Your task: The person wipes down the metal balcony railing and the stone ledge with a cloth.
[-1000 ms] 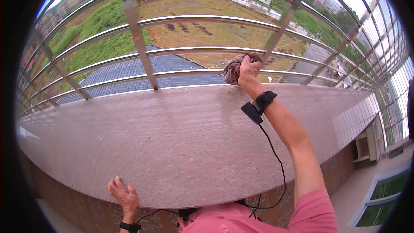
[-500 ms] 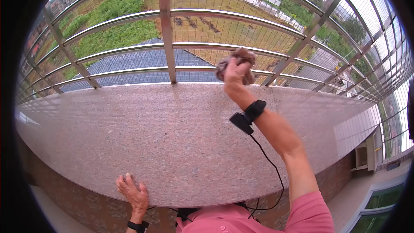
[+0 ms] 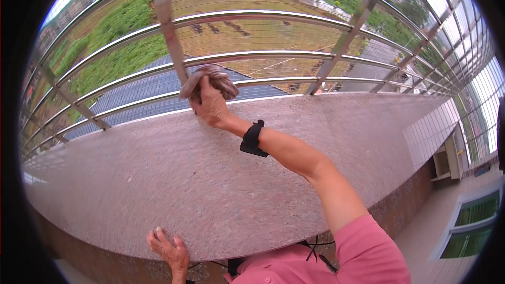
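My right hand grips a crumpled brownish cloth against the lower rail of the metal railing, beside an upright post. The cloth covers the foot of that post. A black strap circles my right wrist. My left hand rests with fingers apart on the near edge of the speckled pinkish stone ledge, holding nothing.
Thin wires run between the rails, and a mesh side closes the right. Beyond the railing lie a dark roof and a grassy field. A window stands at the lower right. Black cables hang near my waist.
My right hand has carried the cloth leftward along the lower rail to the upright post. The camera view has tilted and shifted. My left hand stays on the ledge edge.
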`<state>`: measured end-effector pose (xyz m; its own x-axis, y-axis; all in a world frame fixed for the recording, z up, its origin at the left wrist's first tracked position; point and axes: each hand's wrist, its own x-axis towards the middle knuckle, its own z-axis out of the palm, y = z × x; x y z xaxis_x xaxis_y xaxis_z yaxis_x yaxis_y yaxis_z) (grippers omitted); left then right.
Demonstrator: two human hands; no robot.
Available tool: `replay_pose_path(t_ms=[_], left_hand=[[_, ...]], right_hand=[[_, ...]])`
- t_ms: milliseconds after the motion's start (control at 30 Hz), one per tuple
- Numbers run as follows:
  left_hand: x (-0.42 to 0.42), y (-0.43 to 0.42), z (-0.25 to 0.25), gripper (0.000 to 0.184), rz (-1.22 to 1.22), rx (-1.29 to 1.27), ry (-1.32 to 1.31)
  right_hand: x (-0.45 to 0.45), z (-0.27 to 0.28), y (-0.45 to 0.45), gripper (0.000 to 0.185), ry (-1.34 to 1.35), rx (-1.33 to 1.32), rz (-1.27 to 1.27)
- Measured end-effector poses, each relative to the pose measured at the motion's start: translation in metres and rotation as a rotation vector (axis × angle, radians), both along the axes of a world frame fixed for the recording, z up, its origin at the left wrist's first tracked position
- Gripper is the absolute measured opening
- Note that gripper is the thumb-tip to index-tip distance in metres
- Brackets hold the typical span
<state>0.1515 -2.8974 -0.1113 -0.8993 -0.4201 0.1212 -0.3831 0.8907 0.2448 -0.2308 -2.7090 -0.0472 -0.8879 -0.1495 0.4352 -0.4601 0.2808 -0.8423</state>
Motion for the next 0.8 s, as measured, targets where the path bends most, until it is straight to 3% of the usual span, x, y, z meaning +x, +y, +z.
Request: replay_pose_path(t_ms=[67,133,167,267,433,600,667,800], left_hand=[[0.000,0.000,-0.002,0.057,0.008,-0.008,-0.020],[0.002,-0.002,-0.005,0.057,0.022,-0.005,-0.021],[0.003,-0.004,-0.007,0.057,0.011,-0.010,-0.025],[0.004,-0.004,-0.011,0.057,0.005,-0.006,0.009],[0.002,-0.003,-0.009,0.049,0.004,-0.112,0.043],[0.002,0.000,-0.006,0.048,-0.001,-0.156,0.053],[0.000,-0.002,-0.007,0.048,-0.009,-0.137,0.059],[0.002,-0.007,-0.014,0.048,-0.019,-0.119,0.067]], right_hand=[[0.004,-0.005,0.010,0.043,0.238,0.399,0.152],[0.003,-0.015,0.020,0.039,0.308,0.708,0.394],[0.006,-0.017,0.024,0.031,0.323,0.843,0.389],[-0.001,-0.012,0.023,0.039,0.276,0.981,0.384],[-0.023,-0.025,0.066,0.009,0.466,1.014,0.196],[-0.011,-0.009,0.151,0.010,0.439,1.281,0.022],[-0.013,-0.014,0.200,0.008,0.432,1.274,-0.039],[-0.009,-0.006,0.283,0.013,0.081,1.418,-0.262]])
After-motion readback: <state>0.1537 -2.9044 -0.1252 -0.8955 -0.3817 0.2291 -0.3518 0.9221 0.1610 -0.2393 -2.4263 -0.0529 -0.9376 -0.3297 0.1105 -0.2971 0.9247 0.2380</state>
